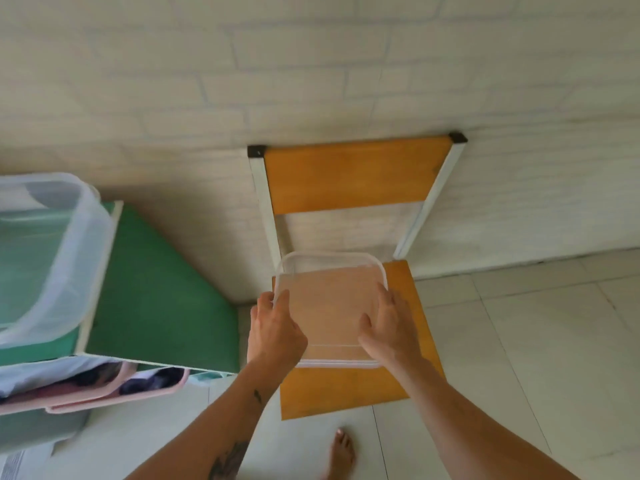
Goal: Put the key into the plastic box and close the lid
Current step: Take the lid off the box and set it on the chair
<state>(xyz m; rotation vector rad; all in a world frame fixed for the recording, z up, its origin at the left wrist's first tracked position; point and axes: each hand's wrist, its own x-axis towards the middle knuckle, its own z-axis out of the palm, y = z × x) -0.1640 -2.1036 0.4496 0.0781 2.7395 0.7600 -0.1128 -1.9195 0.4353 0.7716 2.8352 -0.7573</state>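
The plastic box (330,306), clear, square and round-cornered, sits on the orange chair seat (349,386). The left hand (273,332) and right hand (389,327) grasp its two sides.

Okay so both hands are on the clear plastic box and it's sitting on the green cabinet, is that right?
Not quite. In the head view both hands, left and right, are on the clear plastic box, but it sits on the orange chair seat, not the green cabinet.

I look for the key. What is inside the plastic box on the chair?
No key shows through the clear plastic box, only the orange chair seat beneath. The hands cover its side edges.
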